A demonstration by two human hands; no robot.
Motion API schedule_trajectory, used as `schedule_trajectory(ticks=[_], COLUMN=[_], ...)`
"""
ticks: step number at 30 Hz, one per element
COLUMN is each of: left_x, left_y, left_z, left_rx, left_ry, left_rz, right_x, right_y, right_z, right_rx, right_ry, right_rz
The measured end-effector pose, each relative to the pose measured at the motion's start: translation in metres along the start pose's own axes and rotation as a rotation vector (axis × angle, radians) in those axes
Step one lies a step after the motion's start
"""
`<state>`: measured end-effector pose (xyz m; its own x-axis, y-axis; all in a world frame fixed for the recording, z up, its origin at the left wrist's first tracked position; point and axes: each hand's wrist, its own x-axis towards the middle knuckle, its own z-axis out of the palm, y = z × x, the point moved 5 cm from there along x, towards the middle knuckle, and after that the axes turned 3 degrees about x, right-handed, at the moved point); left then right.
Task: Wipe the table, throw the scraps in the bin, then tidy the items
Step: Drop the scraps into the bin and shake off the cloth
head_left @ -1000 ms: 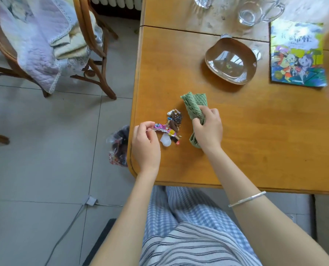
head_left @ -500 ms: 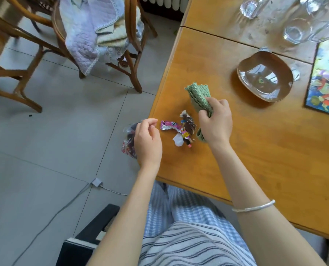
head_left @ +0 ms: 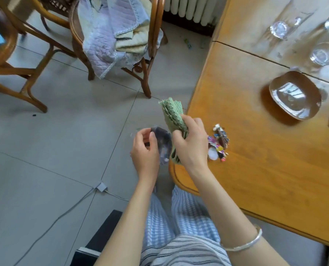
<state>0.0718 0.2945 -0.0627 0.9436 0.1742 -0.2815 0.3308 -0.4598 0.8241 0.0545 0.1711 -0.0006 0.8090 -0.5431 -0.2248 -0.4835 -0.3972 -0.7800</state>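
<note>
1. One green cloth [head_left: 172,117] is being gripped in the right hand [head_left: 191,144], beside the worktop [head_left: 265,160] edge.
2. One scrap pile [head_left: 218,145] is lying there.
3. The left hand [head_left: 145,150] is curling half-closed against a blurred clear bag [head_left: 163,144]; actual pinching is unclear.

Bright, even daylight is filling the room. Window glare is reflecting off the glossy brown glass plate [head_left: 295,95] and washing out the clear drinking glasses [head_left: 301,33]. Motion blur is smearing the wooden chairs [head_left: 12,60], and wide-angle distortion is bending the orange wooden table [head_left: 274,169].
</note>
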Motion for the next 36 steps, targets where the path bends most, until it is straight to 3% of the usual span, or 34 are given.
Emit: schedule_trajectory(ticks=[5,14,23,29,36], left_x=[0.043,0.126,0.182,0.208,0.227], left_y=[-0.041,-0.127,-0.245,-0.309,-0.353], left_z=[-0.031,-0.006,0.063,0.114,0.169], left_rx=[0.032,0.148,0.3,0.407,0.574], left_ry=[0.01,-0.143,-0.26,-0.381,-0.526], left_rz=[-0.13,-0.269,-0.364,-0.446,-0.382], right_x=[0.01,0.059,0.089,0.118,0.144], right_y=[-0.012,0.061,0.157,0.221,0.274], right_z=[0.07,0.181,0.272,0.306,0.326], right_rx=[-0.074,-0.278,-0.407,-0.387,-0.393], right_ry=[-0.161,-0.34,-0.408,-0.366,-0.386], right_rz=[-0.007,0.262,0.427,0.558,0.566])
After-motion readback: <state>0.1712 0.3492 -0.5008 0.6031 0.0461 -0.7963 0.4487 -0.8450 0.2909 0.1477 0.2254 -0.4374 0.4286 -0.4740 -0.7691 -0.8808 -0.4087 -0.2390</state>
